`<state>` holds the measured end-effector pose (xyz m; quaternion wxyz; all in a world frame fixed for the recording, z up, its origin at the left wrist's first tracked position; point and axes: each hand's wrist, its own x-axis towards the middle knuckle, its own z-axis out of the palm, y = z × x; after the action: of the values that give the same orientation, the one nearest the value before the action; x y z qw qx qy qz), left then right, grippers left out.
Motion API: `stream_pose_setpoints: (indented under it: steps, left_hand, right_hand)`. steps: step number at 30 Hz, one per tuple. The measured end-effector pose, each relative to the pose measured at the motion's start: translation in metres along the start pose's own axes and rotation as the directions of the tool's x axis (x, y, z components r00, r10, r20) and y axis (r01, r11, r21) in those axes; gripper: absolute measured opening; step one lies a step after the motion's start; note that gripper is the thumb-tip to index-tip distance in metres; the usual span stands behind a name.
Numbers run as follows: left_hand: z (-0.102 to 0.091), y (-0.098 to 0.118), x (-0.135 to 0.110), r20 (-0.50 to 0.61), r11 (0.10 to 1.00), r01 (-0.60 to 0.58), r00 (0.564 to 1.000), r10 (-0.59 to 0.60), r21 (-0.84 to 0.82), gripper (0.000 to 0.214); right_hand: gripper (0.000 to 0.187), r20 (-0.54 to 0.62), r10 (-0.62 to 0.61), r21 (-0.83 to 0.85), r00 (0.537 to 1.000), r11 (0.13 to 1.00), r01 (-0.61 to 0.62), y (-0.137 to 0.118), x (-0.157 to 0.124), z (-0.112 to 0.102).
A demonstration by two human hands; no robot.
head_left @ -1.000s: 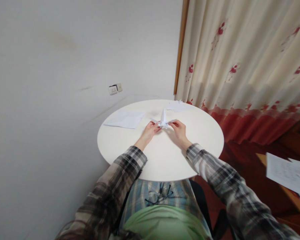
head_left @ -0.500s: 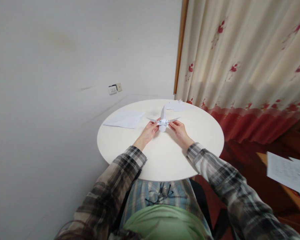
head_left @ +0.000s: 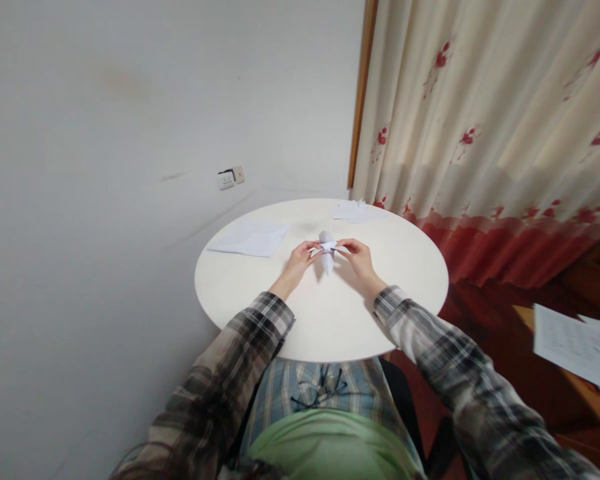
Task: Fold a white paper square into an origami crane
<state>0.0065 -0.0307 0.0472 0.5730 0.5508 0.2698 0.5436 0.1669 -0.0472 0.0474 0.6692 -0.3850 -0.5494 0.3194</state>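
White round table (head_left: 325, 320), folded paper (head_left: 328, 249) pinched from 9 and 3

Taking the folded paper as the centre of our clock, with 12 pointing away from our body, we see a pale wall (head_left: 130, 267) filling the side from 8 round to 12, and a flowered curtain (head_left: 480, 87) hanging from 1 to 3. A wall socket (head_left: 225, 180) sits at about 10. On the table a loose white sheet (head_left: 253, 239) lies flat near 9, and a ragged-edged paper (head_left: 356, 211) near 1, both apart from our fingers. Past the table's edge, between 3 and 4, written sheets (head_left: 575, 343) rest on a wooden surface (head_left: 523, 319).

The folded paper is a little to the 12 side of the table's middle; whether it touches the tabletop we cannot tell. Its long axis runs 12 to 6, a blunter lobe away from us and a tapering point toward us, while narrow side points spread toward 9 and 3.

Our left hand (head_left: 300, 259) has thumb and fingertips closed on the 9 side, our right hand (head_left: 356, 257) on the 3 side, so the line between the grips crosses the long axis near its middle. Neither hand is plainly nearer. Both grips are narrow, holding thin paper, with wrists at about 8 and 4.
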Motion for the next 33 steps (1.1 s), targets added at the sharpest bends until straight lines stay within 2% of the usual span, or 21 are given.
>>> stream_pose_setpoints:
  steps: [5,10,16,19,27,33]
  left_hand:
    - [0.002,0.000,-0.001,0.001,0.999,0.007,1.000,-0.007,0.039,0.029]
    - [0.001,-0.005,0.000,-0.027,0.996,-0.041,0.999,0.044,0.084,0.031]
    - [0.005,-0.002,0.000,-0.070,0.997,0.077,0.995,-0.077,-0.001,0.035]
    - [0.006,-0.001,0.000,-0.080,0.992,0.113,0.990,-0.117,-0.056,0.033]
    - [0.000,-0.006,0.001,-0.050,0.993,0.118,0.992,-0.119,-0.017,0.036]
    - [-0.002,-0.009,0.003,-0.077,0.993,0.114,0.991,-0.113,0.010,0.033]
  right_hand:
    - [0.013,0.008,-0.016,-0.003,1.000,1.000,0.016,-0.001,-0.002,0.002]
    - [0.014,0.072,-0.014,-0.018,0.997,1.000,0.015,0.000,-0.006,0.005]
    - [0.012,0.070,-0.004,-0.091,0.998,0.996,0.010,-0.001,-0.007,0.004]
    - [0.012,0.068,0.005,-0.071,0.998,0.997,0.000,-0.001,-0.006,0.003]
    - [0.011,0.073,0.029,-0.060,0.997,0.998,-0.025,0.004,-0.006,0.003]
    - [0.011,0.075,0.041,-0.034,0.996,0.999,-0.038,0.005,-0.006,0.003]
